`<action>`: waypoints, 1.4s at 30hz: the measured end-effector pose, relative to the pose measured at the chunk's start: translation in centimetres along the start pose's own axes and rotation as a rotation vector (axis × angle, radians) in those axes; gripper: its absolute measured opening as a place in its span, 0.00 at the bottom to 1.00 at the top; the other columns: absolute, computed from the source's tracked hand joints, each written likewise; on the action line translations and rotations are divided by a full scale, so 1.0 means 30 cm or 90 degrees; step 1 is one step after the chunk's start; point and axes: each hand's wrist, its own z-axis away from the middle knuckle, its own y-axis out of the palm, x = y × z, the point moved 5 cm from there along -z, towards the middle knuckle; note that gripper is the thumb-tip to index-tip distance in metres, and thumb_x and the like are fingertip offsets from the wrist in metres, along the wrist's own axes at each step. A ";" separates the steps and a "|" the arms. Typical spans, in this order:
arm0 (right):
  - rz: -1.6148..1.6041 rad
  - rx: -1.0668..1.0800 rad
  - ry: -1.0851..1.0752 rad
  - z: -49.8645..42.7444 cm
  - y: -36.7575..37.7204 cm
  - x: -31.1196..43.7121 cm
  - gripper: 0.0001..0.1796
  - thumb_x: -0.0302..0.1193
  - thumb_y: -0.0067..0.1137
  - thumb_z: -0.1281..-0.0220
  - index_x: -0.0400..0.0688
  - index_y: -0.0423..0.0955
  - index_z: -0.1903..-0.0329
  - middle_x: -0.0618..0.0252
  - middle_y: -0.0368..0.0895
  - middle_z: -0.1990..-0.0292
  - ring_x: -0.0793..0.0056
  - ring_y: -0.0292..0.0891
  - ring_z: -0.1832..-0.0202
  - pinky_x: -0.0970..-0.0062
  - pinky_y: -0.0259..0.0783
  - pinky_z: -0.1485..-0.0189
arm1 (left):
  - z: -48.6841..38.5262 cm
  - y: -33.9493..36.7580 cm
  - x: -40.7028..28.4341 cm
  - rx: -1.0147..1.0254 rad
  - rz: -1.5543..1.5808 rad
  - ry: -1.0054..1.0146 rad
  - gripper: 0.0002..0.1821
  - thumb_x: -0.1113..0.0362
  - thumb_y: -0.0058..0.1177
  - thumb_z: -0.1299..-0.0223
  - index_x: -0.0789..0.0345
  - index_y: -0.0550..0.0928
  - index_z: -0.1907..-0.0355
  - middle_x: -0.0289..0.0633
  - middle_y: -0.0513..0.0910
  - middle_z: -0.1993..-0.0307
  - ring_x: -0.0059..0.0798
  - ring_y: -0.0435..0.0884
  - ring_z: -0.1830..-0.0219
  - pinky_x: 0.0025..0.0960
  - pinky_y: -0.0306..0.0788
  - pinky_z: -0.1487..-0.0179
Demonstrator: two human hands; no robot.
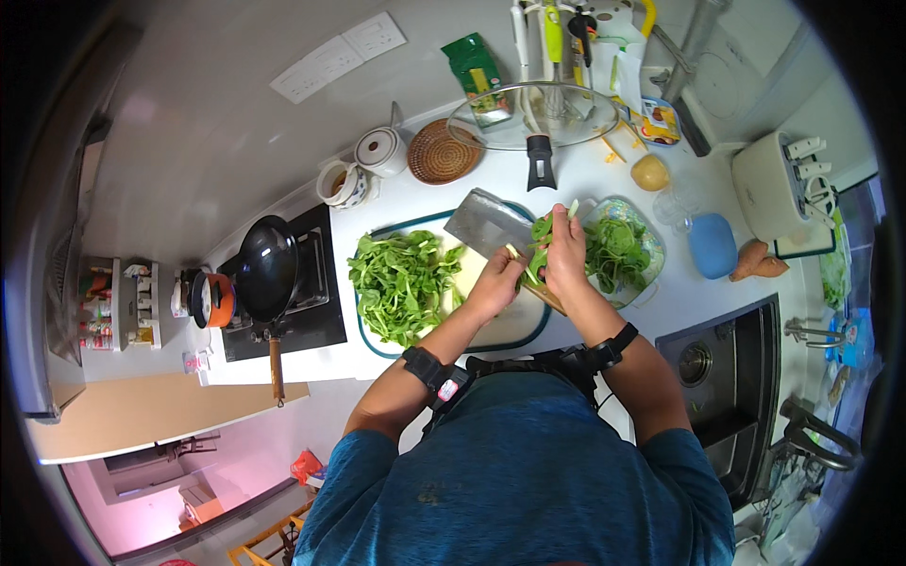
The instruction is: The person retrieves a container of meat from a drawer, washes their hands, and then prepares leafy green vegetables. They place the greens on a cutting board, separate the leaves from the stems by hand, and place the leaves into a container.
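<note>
My left hand (497, 283) pinches the pale stem end of a leafy green, above the cutting board. Close beside it, my right hand (566, 247) grips leafy greens (541, 230), with a cut stem poking out at the top. Under both hands lies a cleaver (485, 221), its wide blade on the white cutting board (513, 322) and its wooden handle partly hidden by my hands. A large heap of leafy greens (403, 283) covers the board's left half. To the right, a patterned tray (655, 258) holds a smaller bunch of greens (617, 247).
Left of the board, a black wok (267, 269) sits on the cooktop (329, 332). A glass lid (534, 117) stands behind the board. Further right are a potato-like vegetable (649, 172), a blue container (713, 246), sweet potatoes (757, 263), a knife block (764, 184) and a sink (729, 375).
</note>
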 end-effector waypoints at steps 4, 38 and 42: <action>0.003 -0.036 -0.031 0.001 -0.049 0.037 0.17 0.46 0.50 0.21 0.46 0.68 0.63 0.70 0.71 0.75 0.79 0.64 0.78 0.76 0.60 0.76 | -0.022 0.103 -0.004 0.095 -0.013 0.115 0.10 0.57 0.50 0.24 0.60 0.77 0.52 0.26 0.72 0.72 0.12 0.64 0.80 0.21 0.57 0.77; 0.809 0.053 -0.489 0.014 -0.385 0.323 0.14 0.33 0.59 0.30 0.42 0.79 0.47 0.54 0.83 0.54 0.53 0.80 0.53 0.60 0.75 0.51 | 0.025 0.004 0.019 -0.163 -0.621 0.417 0.25 0.59 0.62 0.38 0.63 0.81 0.39 0.53 0.72 0.32 0.52 0.73 0.35 0.45 0.66 0.30; 0.686 0.230 -0.380 0.084 -0.209 0.186 0.11 0.30 0.60 0.32 0.42 0.80 0.49 0.55 0.83 0.57 0.56 0.82 0.58 0.63 0.76 0.55 | 0.201 -0.251 0.037 -0.375 -0.726 0.429 0.22 0.63 0.64 0.42 0.64 0.83 0.44 0.51 0.76 0.36 0.52 0.74 0.38 0.48 0.68 0.34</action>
